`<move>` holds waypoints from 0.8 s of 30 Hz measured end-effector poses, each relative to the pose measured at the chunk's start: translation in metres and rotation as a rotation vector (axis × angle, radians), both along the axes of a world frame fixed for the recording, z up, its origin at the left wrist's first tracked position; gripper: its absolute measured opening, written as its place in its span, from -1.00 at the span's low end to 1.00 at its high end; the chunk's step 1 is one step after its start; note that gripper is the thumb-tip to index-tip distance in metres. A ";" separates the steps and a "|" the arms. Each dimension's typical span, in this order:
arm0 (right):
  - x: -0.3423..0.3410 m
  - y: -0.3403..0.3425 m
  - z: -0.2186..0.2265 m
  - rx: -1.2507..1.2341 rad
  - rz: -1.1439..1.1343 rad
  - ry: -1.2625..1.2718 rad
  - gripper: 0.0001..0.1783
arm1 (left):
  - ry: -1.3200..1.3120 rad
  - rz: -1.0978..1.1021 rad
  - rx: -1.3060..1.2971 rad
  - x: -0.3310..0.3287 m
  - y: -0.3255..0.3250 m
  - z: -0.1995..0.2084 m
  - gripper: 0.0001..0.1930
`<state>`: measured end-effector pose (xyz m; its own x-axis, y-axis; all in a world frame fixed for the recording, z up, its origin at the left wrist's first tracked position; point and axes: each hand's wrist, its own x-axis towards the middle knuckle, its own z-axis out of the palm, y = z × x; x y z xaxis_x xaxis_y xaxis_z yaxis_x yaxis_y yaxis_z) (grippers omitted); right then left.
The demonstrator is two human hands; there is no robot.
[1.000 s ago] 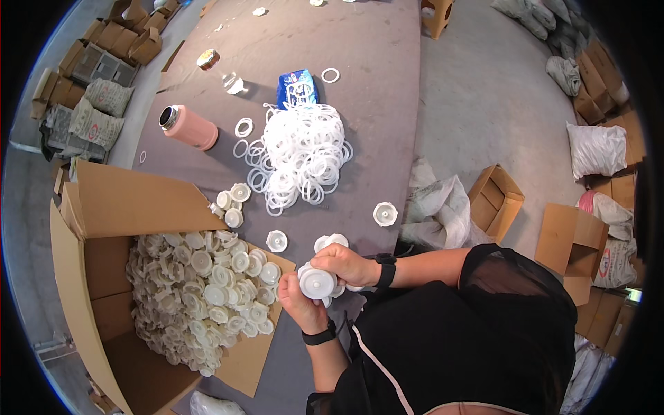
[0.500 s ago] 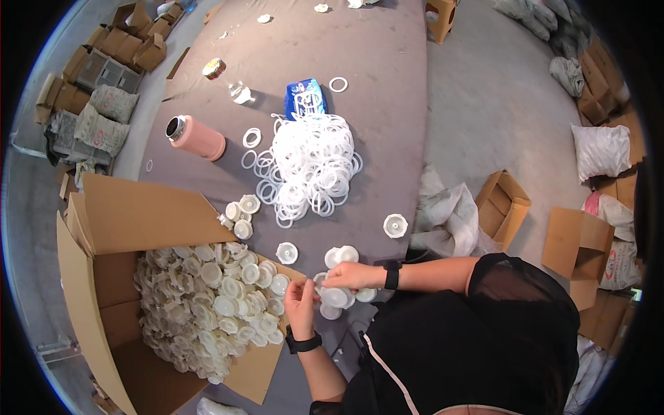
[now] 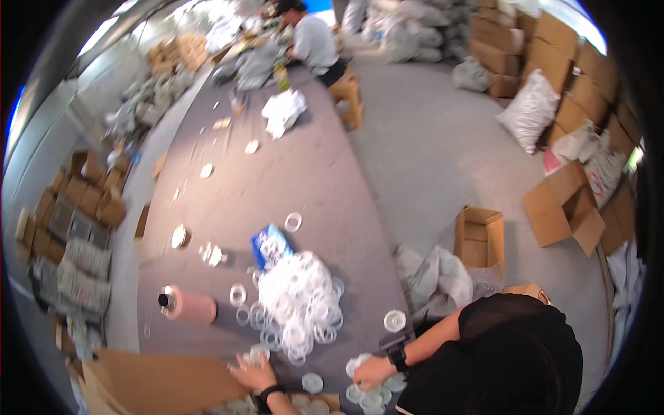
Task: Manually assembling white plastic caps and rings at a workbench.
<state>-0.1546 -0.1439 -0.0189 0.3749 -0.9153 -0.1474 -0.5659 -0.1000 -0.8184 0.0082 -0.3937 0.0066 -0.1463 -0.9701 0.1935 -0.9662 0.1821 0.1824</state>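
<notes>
Your right hand (image 3: pixel 371 372) lies low on the grey surface (image 3: pixel 304 173), its fingers curled down over a small cluster of white round lids (image 3: pixel 373 397); whether they pinch one lid or only press on the group you cannot tell at this size. Most of those lids sit just below and beside your fingertips, touching one another, flat side up. Your left hand (image 3: pixel 253 374) is spread flat and open, holding nothing, its fingertips at a white lid (image 3: pixel 259 353) by the flap of the cardboard box (image 3: pixel 159 384). One loose lid (image 3: pixel 312 382) lies between your two hands, about equally near each. A single lid (image 3: pixel 394 320) sits up and to the right of your right fingers, apart. The heap of clear rings (image 3: pixel 299 304) lies just above both hands, nearer your left; round things, so no long axis
</notes>
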 end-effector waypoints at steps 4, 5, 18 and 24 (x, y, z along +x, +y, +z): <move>0.000 -0.002 0.004 0.008 0.028 -0.070 -0.76 | -0.104 0.185 0.193 -0.010 -0.015 -0.003 -0.34; -0.007 -0.004 0.021 -0.078 -0.004 -0.087 -0.71 | -0.319 0.119 0.111 -0.013 -0.014 -0.013 -0.53; 0.001 0.007 0.003 0.040 0.025 -0.136 -0.74 | 0.167 -0.485 -0.219 0.001 0.071 -0.027 -0.83; -0.004 0.017 -0.010 -0.055 -0.066 -0.122 -0.58 | 0.430 -0.334 -0.118 0.004 0.119 -0.008 -0.71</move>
<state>-0.1586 -0.1271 -0.0286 0.3258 -0.9439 -0.0534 -0.4696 -0.1125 -0.8757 0.0123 -0.2750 -0.0011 -0.3263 -0.8526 0.4082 -0.6956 0.5089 0.5071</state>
